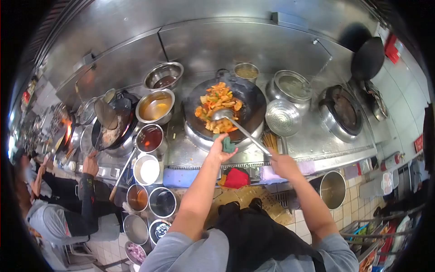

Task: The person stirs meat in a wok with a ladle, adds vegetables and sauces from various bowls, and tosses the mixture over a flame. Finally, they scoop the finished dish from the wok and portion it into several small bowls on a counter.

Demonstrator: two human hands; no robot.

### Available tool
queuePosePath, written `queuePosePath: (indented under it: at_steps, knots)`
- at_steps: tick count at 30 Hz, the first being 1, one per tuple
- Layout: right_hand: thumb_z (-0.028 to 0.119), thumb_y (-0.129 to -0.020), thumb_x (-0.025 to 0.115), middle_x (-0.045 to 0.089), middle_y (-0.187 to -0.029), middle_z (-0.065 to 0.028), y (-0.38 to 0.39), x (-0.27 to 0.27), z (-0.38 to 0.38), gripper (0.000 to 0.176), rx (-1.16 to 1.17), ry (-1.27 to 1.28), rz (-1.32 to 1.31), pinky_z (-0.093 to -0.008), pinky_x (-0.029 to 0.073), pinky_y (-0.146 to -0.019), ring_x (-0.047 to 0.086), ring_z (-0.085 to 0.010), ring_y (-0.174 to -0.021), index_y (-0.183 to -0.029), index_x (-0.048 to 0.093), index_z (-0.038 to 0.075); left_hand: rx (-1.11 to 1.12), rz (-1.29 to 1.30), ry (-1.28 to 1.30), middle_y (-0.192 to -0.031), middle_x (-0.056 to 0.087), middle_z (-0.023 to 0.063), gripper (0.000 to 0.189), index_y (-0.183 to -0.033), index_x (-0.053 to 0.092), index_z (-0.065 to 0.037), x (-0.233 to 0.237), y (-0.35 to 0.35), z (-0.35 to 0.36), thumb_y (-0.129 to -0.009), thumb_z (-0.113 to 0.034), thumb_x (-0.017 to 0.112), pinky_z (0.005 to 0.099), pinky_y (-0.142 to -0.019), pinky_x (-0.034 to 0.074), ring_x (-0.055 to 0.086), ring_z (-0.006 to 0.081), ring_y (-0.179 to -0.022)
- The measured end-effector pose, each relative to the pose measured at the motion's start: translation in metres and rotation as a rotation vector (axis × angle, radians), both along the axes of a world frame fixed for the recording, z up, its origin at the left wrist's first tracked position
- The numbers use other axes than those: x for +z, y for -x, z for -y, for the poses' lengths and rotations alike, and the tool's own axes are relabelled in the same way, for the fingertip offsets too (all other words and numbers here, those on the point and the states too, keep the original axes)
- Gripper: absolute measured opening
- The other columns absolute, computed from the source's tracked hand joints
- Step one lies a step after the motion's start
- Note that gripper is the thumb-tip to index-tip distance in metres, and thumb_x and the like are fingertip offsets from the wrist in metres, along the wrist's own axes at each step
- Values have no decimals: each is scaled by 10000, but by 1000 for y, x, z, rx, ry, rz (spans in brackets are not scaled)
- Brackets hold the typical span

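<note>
In front of me a black wok (254, 102) sits on a burner, with orange-coated pieces of food (218, 100) heaped in it. My left hand (220, 150) is at the wok's near rim, its fingers closed on a folded green cloth (229, 144). Whether a wok handle lies under the cloth is hidden. My right hand (285, 167) grips the end of a long-handled metal ladle (248, 133). The ladle's bowl rests among the food near the wok's middle.
A perforated skimmer (283, 119) and a lidded pot (290, 86) stand right of the wok. To the left are steel bowls of liquid (156, 107) and several sauce pots (151, 138). Another person (68, 213) works a second wok further left. A red cloth (236, 178) hangs at the counter's edge.
</note>
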State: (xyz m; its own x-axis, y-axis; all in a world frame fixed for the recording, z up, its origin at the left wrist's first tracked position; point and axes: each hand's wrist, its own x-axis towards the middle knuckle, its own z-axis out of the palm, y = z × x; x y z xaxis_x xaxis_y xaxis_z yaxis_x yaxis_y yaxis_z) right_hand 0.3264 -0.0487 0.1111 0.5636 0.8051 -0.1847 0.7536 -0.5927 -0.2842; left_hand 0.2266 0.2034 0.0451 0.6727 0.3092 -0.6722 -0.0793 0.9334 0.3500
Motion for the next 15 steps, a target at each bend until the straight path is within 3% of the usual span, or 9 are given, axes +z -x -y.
queuePosePath:
  at_steps: [4,6,8,11,13,15]
  knots:
    - [186,-832,527,617,-836,-207,16,34,29,551,-48,-50,31,-471,468,-685,590,-391,-753,-1348,344,126,-19,-74,26,-741,504,82,59,-818,503,-80,-45,-26,-26,-775,-105,534,412,-663,513,518,231,-697]
    - [160,-827,530,633,-833,-182,31,19,51,556,-27,-191,28,-459,477,-683,600,-391,-735,-1350,341,143,13,-25,-15,-750,505,74,75,-840,493,-81,-58,-30,-27,-791,-124,533,395,-658,516,520,224,-692]
    - [157,-819,540,637,-844,-167,39,73,73,555,-32,-133,-76,-445,479,-688,605,-379,-747,-1343,357,143,14,-22,-9,-753,505,69,81,-847,490,-84,-53,-18,-4,-800,-134,533,388,-660,516,520,222,-692]
    - [168,-787,582,640,-846,-127,30,159,106,519,25,-64,-215,-411,480,-696,613,-343,-764,-1289,451,163,-1,-14,-4,-761,508,60,109,-872,494,-97,16,26,42,-828,-187,534,390,-672,510,523,216,-704]
    - [163,-773,593,639,-849,-125,19,179,112,504,58,-49,-234,-406,477,-695,610,-341,-762,-1265,483,174,-74,-27,-21,-766,523,59,132,-875,508,-110,63,52,70,-851,-239,523,384,-666,499,524,209,-723]
    - [158,-760,604,637,-852,-123,9,182,102,490,87,-23,-264,-401,474,-693,607,-340,-761,-1241,515,186,-88,-42,-15,-770,532,60,143,-877,514,-114,70,49,65,-855,-255,518,380,-657,494,527,208,-731]
